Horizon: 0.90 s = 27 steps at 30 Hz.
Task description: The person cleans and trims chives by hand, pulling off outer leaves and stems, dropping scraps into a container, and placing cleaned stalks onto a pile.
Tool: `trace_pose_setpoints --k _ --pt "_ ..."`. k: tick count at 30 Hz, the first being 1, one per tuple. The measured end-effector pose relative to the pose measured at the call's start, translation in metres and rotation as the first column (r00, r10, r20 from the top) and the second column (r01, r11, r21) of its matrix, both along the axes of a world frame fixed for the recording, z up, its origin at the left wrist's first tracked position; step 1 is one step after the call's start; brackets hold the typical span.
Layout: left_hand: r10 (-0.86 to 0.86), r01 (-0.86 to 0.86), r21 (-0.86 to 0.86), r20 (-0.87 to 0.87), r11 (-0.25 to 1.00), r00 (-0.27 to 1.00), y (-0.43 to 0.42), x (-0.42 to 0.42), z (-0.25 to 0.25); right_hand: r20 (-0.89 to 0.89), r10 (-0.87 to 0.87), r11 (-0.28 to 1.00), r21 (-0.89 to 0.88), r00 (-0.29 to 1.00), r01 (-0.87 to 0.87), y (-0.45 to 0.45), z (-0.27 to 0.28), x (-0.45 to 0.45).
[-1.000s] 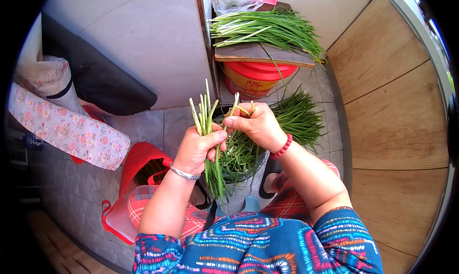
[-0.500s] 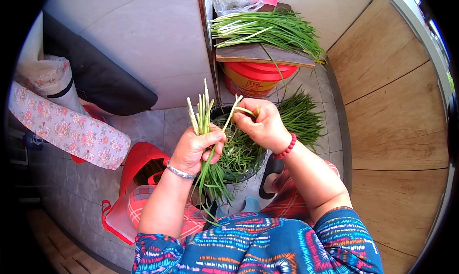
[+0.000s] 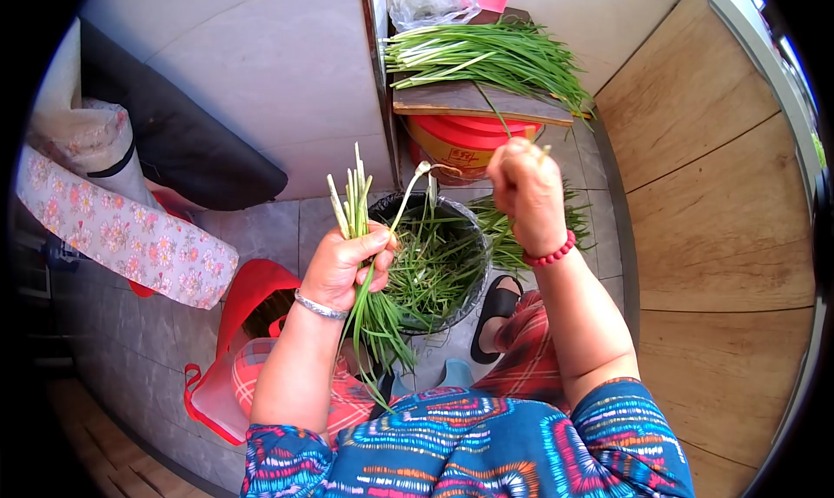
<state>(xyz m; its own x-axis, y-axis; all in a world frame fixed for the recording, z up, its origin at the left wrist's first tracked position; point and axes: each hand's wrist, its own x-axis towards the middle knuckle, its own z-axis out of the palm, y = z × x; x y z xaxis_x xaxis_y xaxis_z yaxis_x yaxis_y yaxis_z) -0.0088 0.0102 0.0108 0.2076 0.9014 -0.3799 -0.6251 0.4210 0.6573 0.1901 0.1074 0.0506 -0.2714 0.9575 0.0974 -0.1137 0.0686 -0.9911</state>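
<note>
My left hand [image 3: 347, 268] is closed round a small bunch of garlic chives [image 3: 375, 320]. Their pale stem ends point up and the green leaves hang below the fist. One stem bends out to the right, with a whitish end and a thin curled strand. My right hand [image 3: 528, 194] is raised to the right of the bunch, apart from it, slightly blurred. Its fingers are pressed together, and a yellowish scrap of leaf [image 3: 545, 153] pokes out at the top. Beneath both hands is a black-lined bin [image 3: 480, 229] holding loose green leaves and trimmings.
A large bundle of chives [image 3: 486, 55] lies on a wooden board [image 3: 512, 103] over a red bucket [image 3: 460, 155]. More chives [image 3: 569, 224] lie on the floor, right of the bin. A red bag [image 3: 261, 281] stands at left, below a rolled floral sheet [image 3: 130, 229]. Wooden panels [image 3: 712, 237] line the right.
My right hand has moved right and up, away from the bunch, taking the yellowish scrap along. My left hand has shifted slightly left and down with the chives, showing more of the bin.
</note>
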Motion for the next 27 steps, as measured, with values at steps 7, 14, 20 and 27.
trace_pose_setpoints --k 7,14,20,27 --pt "-0.019 0.018 0.014 0.042 1.0 0.999 0.0 0.001 0.002 0.348 0.185 0.978 0.029 0.919 -0.207 -0.01 -0.03 -0.019" --pt "-0.078 0.078 0.024 0.031 0.997 0.996 -0.002 0.004 0.005 0.159 0.16 0.987 -0.026 0.974 -0.157 -0.005 -0.03 -0.018" --pt "-0.074 0.072 0.034 0.064 0.997 0.995 -0.001 0.001 0.001 0.043 -0.07 0.997 -0.023 0.997 0.071 0.001 -0.023 -0.01" --pt "-0.073 0.068 0.048 0.106 0.997 0.992 0.0 -0.001 -0.001 0.672 0.174 0.875 0.231 0.72 -0.427 -0.013 -0.035 -0.015"
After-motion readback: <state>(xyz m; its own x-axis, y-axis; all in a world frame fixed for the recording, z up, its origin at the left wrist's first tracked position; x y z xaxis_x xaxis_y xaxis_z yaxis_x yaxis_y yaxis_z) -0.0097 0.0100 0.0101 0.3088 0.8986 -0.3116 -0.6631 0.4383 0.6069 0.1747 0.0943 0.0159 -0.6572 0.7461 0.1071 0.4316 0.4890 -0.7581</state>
